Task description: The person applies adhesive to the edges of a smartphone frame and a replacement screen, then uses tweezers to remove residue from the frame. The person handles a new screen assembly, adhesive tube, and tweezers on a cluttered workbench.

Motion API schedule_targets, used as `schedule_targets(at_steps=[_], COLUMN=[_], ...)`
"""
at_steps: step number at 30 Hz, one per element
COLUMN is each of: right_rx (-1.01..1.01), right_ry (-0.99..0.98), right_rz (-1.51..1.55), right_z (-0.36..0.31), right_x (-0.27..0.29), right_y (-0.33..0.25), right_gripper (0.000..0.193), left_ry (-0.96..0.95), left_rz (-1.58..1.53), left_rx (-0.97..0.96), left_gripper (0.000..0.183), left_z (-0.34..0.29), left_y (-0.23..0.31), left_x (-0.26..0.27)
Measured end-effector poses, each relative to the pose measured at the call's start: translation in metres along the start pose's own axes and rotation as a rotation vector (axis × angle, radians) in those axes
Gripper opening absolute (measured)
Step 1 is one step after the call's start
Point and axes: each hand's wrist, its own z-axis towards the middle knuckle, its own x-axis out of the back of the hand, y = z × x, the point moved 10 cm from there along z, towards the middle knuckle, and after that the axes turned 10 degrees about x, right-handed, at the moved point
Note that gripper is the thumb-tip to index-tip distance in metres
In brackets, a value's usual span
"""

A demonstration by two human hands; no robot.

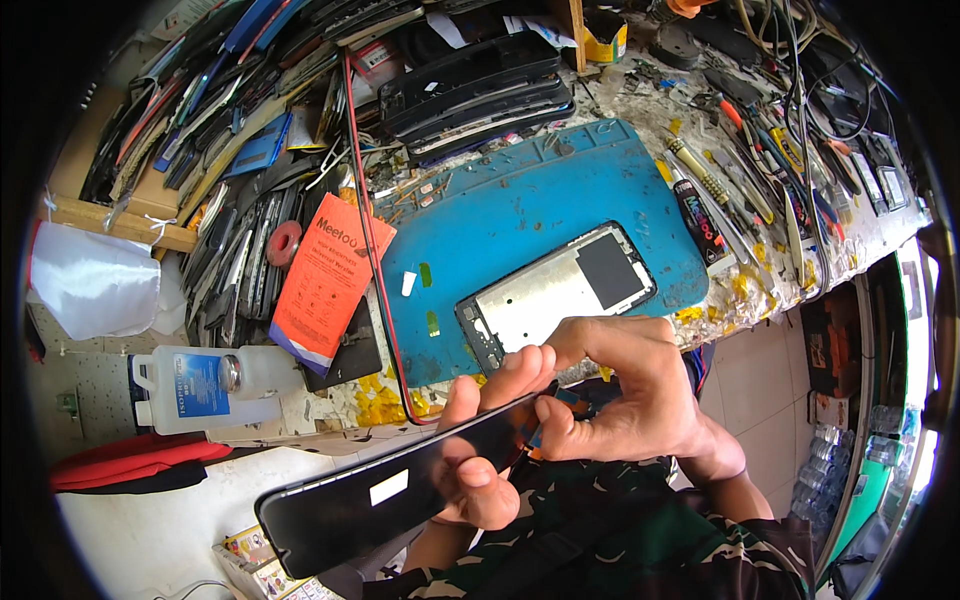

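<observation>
My left hand (484, 498) holds a black phone screen (340, 515), tilted above my lap, with the thumb on its glossy front and fingers behind the upper edge. A small white label sits on that front. At the screen's right end, my right hand (635, 400) is closed, thumb and fingers pinching around a dark and orange flex cable (533, 446). What exactly lies between those fingertips is partly hidden. Just beyond my hands, a phone frame (535, 300) with a silver inner plate and a dark rectangle lies on the blue work mat (500, 215).
An orange packet (325, 280) and a white plastic bottle (205, 385) stand left of the mat. Stacked phone parts (475, 90) crowd the back. To the right lie a black tube (703, 222), tweezers and screwdrivers. A red-black cable (375, 250) crosses the mat's left edge.
</observation>
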Motion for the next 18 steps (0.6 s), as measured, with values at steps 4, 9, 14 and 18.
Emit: schedule_targets(at_steps=[4,9,14,18], right_rx=[0.034,0.202,0.151,0.164], right_ry=[0.041,0.135,0.218,0.324], right_rz=[-0.033,-0.224,-0.349,-0.254], right_z=[0.002,0.006,-0.002,-0.008], right_x=[0.001,0.006,0.008,0.008], right_y=[-0.002,-0.015,-0.019,-0.017], right_gripper=[0.023,0.029,0.033,0.044], left_ry=[0.026,0.04,-0.216,-0.287], left_rz=[0.029,0.135,0.045,0.006], left_rx=[-0.022,-0.101,-0.026,0.078], left_gripper=[0.061,0.058,0.061,0.074], left_z=[0.001,-0.004,-0.013,-0.021], left_y=[-0.001,-0.002,-0.015,-0.027], left_x=[0.0,-0.001,-0.002,-0.006])
